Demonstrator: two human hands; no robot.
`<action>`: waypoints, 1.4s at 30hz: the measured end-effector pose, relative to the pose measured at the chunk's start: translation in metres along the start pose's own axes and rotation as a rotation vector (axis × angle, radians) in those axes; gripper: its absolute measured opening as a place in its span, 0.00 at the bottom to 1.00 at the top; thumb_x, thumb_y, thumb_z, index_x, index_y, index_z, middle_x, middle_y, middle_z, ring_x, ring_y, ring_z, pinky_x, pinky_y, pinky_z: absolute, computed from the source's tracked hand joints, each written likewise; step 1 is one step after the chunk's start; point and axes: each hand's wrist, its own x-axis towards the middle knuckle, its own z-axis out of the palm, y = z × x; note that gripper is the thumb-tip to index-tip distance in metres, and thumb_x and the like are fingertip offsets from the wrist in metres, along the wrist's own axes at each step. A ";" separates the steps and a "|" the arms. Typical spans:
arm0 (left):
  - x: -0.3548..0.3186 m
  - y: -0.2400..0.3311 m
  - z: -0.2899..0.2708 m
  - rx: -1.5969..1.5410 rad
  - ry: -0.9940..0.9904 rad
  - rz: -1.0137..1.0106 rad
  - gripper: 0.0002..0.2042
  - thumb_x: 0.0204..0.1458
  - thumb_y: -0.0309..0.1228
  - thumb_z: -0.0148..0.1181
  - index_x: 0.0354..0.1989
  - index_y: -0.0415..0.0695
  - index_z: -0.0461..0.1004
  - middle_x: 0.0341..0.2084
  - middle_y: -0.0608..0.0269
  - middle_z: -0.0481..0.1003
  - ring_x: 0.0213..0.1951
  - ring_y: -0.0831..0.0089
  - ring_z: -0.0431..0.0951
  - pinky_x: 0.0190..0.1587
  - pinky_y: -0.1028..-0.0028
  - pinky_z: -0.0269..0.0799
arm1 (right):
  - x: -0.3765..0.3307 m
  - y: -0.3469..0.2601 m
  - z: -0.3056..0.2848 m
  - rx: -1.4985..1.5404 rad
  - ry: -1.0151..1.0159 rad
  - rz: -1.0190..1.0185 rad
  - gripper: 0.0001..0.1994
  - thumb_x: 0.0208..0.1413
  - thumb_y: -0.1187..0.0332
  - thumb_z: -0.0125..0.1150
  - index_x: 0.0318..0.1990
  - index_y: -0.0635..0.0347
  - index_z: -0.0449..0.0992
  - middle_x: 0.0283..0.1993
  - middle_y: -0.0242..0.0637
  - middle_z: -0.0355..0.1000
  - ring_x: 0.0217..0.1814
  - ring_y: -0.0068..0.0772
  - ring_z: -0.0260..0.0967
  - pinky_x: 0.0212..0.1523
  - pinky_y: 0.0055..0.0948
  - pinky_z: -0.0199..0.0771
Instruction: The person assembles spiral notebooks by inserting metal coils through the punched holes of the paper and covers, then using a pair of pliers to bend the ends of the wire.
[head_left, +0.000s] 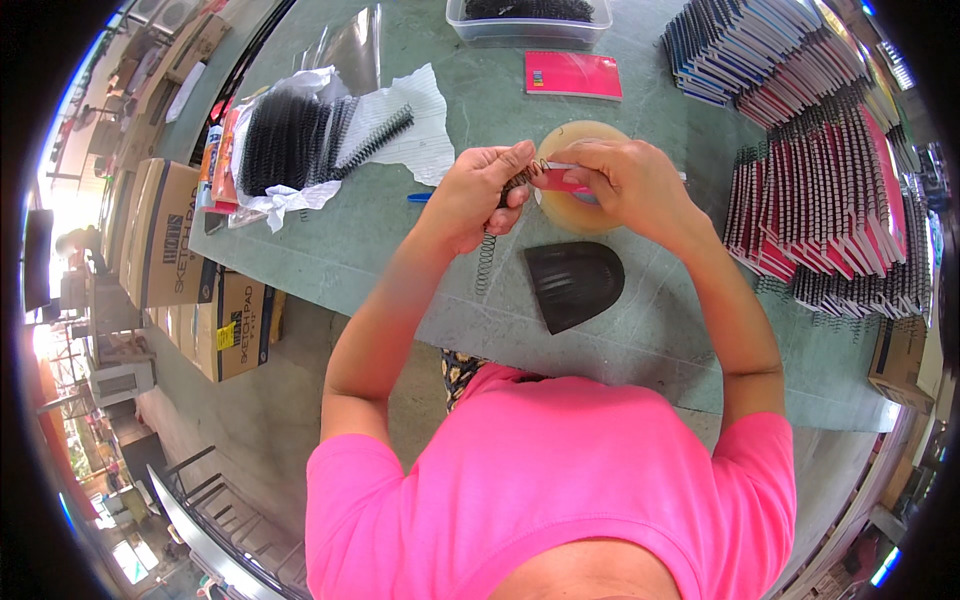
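My left hand [478,198] is closed round a black spiral binding coil [516,183], whose end reaches toward my right fingers. My right hand [632,183] pinches a small pink-covered notebook [566,184] at the coil's end; the fingers hide most of it. Under the right hand lies a round, yellowish roll [598,222], which looks like tape. Closer to me is a black, round-ended moulded piece [577,286]. A loose coil [485,266] lies below my left hand, and a blue pen-like thing [419,198] shows beside that wrist.
At left, many black coils [290,145] lie on crumpled white paper [425,125]. A pink notebook [573,75] and a clear plastic tub [530,32] are at the back. Stacked spiral notebooks [815,195] fill the right side. Cardboard boxes [165,235] stand beyond the table's left edge.
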 end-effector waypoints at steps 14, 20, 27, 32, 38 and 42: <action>0.002 0.013 -0.005 1.158 0.273 0.720 0.12 0.49 0.36 0.59 0.38 0.42 0.73 0.26 0.53 0.73 0.30 0.58 0.74 0.34 0.65 0.68 | 0.011 -0.007 0.018 0.017 0.195 0.018 0.09 0.51 0.67 0.58 0.40 0.55 0.74 0.38 0.39 0.74 0.38 0.44 0.71 0.36 0.37 0.70; 0.000 0.011 -0.007 1.111 0.342 0.868 0.12 0.46 0.34 0.62 0.34 0.42 0.70 0.27 0.53 0.72 0.30 0.57 0.73 0.34 0.65 0.69 | 0.005 -0.006 0.015 -0.095 0.144 0.019 0.10 0.51 0.68 0.58 0.41 0.56 0.72 0.37 0.41 0.73 0.37 0.45 0.71 0.35 0.36 0.69; -0.004 0.006 -0.001 1.195 0.316 0.889 0.10 0.49 0.36 0.58 0.34 0.44 0.71 0.28 0.55 0.70 0.33 0.56 0.72 0.36 0.65 0.69 | -0.002 -0.006 0.015 -0.183 0.102 0.044 0.14 0.50 0.65 0.59 0.45 0.56 0.71 0.37 0.41 0.74 0.35 0.46 0.72 0.34 0.37 0.70; -0.003 0.003 -0.007 1.324 0.298 0.848 0.10 0.47 0.36 0.59 0.33 0.43 0.71 0.27 0.58 0.70 0.35 0.57 0.71 0.39 0.63 0.67 | -0.007 -0.017 0.013 -0.183 0.143 0.093 0.09 0.50 0.66 0.58 0.40 0.54 0.74 0.36 0.37 0.74 0.34 0.43 0.72 0.32 0.36 0.70; -0.019 -0.022 0.013 1.538 0.218 1.075 0.11 0.43 0.34 0.63 0.35 0.46 0.72 0.30 0.59 0.71 0.36 0.60 0.71 0.39 0.63 0.66 | -0.004 -0.011 0.009 -0.308 0.069 0.028 0.08 0.49 0.65 0.59 0.37 0.52 0.75 0.35 0.32 0.75 0.34 0.39 0.72 0.32 0.35 0.70; -0.026 -0.043 -0.037 1.787 0.182 0.624 0.30 0.33 0.38 0.70 0.49 0.45 0.69 0.40 0.52 0.67 0.45 0.54 0.68 0.50 0.61 0.64 | -0.002 -0.013 0.014 -0.131 0.162 0.077 0.09 0.50 0.62 0.59 0.36 0.52 0.75 0.33 0.32 0.75 0.35 0.39 0.72 0.32 0.35 0.70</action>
